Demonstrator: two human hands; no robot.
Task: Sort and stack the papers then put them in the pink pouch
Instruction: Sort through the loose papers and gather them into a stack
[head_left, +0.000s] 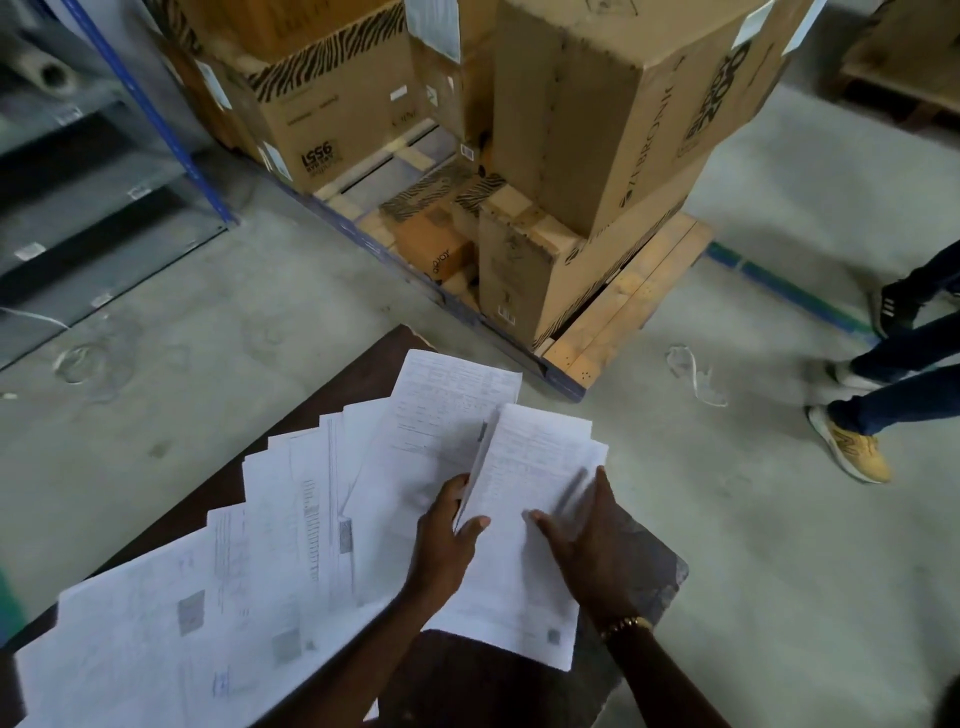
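While the left hand (448, 540) pinches the left edge of a small stack (524, 519), thumb on top & fingers tucked under, the right hand (587, 545) lies flat on that stack w/ fingers spread wide, gripping nothing. Stack sits at the table's (488, 686) right end, near edge lifted a bit off the sheets below. Rest of the papers (223, 587) are fanned out loose across the dark tabletop, from far corner down to bottom left, overlapping each other, print too blurred to read. Gold bracelet (623, 625) on the right wrist. Pink pouch — can't spot it in view. Beyond the table: grey concrete floor, a pallet (623, 312) loaded w/ cardboard boxes (597, 114), metal shelving (104, 171) at left. At right, legs & shoes of other people (878, 410) standing well apart from the table.
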